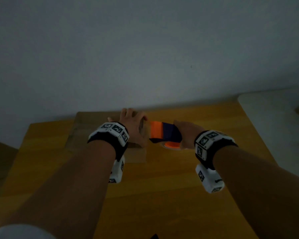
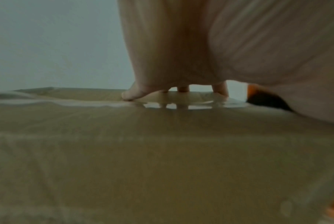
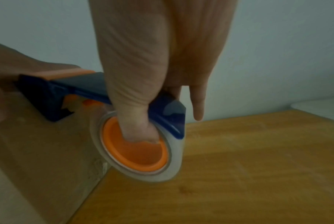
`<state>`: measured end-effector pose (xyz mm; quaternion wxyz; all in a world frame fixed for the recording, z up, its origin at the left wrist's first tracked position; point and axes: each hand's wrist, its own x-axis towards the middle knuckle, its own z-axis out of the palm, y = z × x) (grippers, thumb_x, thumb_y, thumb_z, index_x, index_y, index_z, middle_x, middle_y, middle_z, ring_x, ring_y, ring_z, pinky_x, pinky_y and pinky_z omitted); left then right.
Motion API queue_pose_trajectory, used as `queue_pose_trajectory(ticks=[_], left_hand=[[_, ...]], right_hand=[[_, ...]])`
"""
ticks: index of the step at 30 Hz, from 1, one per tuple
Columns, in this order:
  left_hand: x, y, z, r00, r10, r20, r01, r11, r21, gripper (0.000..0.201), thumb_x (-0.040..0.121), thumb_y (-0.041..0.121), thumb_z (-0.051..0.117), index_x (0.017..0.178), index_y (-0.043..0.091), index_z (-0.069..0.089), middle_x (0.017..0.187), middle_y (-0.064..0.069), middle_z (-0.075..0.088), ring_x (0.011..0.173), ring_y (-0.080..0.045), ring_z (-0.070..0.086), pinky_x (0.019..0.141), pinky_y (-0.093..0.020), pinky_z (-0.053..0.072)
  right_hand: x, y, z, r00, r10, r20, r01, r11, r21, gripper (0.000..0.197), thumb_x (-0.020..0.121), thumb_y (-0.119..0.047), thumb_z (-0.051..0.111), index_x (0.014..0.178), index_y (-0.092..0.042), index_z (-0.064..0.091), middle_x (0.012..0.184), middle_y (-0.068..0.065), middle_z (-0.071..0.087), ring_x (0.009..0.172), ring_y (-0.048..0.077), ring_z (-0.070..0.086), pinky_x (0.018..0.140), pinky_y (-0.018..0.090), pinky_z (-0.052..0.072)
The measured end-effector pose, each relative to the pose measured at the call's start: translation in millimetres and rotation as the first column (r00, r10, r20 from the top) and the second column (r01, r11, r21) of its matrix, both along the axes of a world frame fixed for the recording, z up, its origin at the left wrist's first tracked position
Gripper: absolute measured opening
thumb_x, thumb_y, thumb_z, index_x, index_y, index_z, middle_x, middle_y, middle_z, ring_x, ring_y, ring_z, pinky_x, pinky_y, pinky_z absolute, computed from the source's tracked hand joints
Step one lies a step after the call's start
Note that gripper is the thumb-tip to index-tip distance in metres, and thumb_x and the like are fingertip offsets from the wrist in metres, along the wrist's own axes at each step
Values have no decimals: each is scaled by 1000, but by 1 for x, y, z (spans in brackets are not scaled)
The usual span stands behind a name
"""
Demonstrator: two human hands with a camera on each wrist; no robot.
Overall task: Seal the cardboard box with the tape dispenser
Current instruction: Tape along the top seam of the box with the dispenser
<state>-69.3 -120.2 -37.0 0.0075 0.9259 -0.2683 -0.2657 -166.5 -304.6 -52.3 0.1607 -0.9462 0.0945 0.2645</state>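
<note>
A brown cardboard box (image 1: 86,128) lies on the yellow wooden table (image 1: 162,187), its top filling the left wrist view (image 2: 143,151). My left hand (image 1: 131,121) rests flat on the box top near its right edge, fingers (image 2: 131,94) straight and touching shiny tape there. My right hand (image 1: 185,133) grips the blue and orange tape dispenser (image 1: 164,133) just right of the box. In the right wrist view the thumb sits in the orange core of the clear tape roll (image 3: 139,151), and the dispenser's blue head (image 3: 53,97) meets the box's upper edge (image 3: 37,144).
A pale wall (image 1: 145,49) rises right behind the table. A white rounded surface (image 1: 274,121) adjoins the table at the right. Bare yellow tabletop (image 3: 258,166) stretches in front of and to the right of the box.
</note>
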Motion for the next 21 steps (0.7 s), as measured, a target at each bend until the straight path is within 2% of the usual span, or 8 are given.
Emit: queue_pose_trajectory(ticks=[3, 6, 9, 11, 13, 14, 18, 21], left_hand=[[3, 1, 0, 1000, -3, -9, 3, 1000, 11, 87, 47, 55, 79, 120, 43, 33, 135, 1, 24, 137, -28, 15, 101, -76, 15], [2, -1, 1, 1000, -11, 2, 11, 1000, 22, 88, 49, 56, 78, 123, 42, 33, 138, 1, 22, 139, -28, 13, 101, -76, 16], [-1, 0, 1, 999, -18, 29, 18, 1000, 19, 91, 52, 56, 78, 128, 42, 32, 139, 1, 22, 139, -27, 14, 102, -75, 18], [-1, 2, 3, 999, -37, 20, 36, 999, 29, 97, 52, 60, 78, 133, 43, 28, 142, 2, 21, 140, -27, 13, 102, -75, 19], [1, 5, 6, 997, -75, 4, 75, 996, 39, 105, 50, 63, 78, 138, 45, 22, 145, 2, 18, 141, -27, 12, 102, -74, 21], [1, 6, 7, 995, -97, -1, 97, 994, 51, 109, 50, 64, 77, 140, 45, 18, 147, 2, 17, 142, -27, 11, 102, -73, 21], [2, 11, 10, 987, -160, 0, 159, 981, 108, 126, 49, 66, 79, 147, 45, 1, 154, 1, 7, 145, -31, 5, 105, -69, 22], [4, 11, 12, 982, -189, -4, 187, 972, 141, 132, 49, 65, 80, 147, 45, -6, 156, 0, 2, 146, -33, 2, 107, -66, 22]], right_hand=[[-9, -20, -10, 997, -8, -72, -1, 993, -121, 49, 77, -54, 65, 104, -22, 40, 94, 1, 58, 83, 23, 61, 83, 45, 55], [-9, -24, -5, 997, 32, -65, -47, 969, -244, 56, 76, -62, 60, 112, -23, 44, 98, 1, 63, 87, 24, 64, 83, 43, 56], [7, -10, 5, 982, 146, -123, -185, 884, -430, 58, 83, -44, 63, 132, -23, 38, 109, 3, 61, 92, 25, 61, 78, 34, 53], [15, 4, 9, 965, 168, -202, -249, 829, -500, 42, 85, -33, 63, 121, -24, 43, 96, 2, 60, 78, 21, 57, 70, 30, 51], [22, 14, 12, 965, 178, -193, -255, 814, -521, 18, 84, -31, 63, 92, -22, 50, 73, 1, 55, 61, 18, 52, 66, 31, 51], [24, 18, 12, 967, 185, -173, -250, 808, -533, 18, 83, -31, 62, 79, -20, 49, 65, 1, 51, 55, 17, 49, 64, 30, 50], [35, 31, 16, 962, 218, -162, -272, 802, -532, 15, 80, -35, 62, 85, -20, 61, 60, -2, 52, 52, 16, 51, 54, 28, 45], [43, 38, 17, 966, 199, -168, -258, 808, -530, 17, 75, -34, 67, 69, -20, 59, 56, -2, 54, 52, 18, 55, 61, 29, 53]])
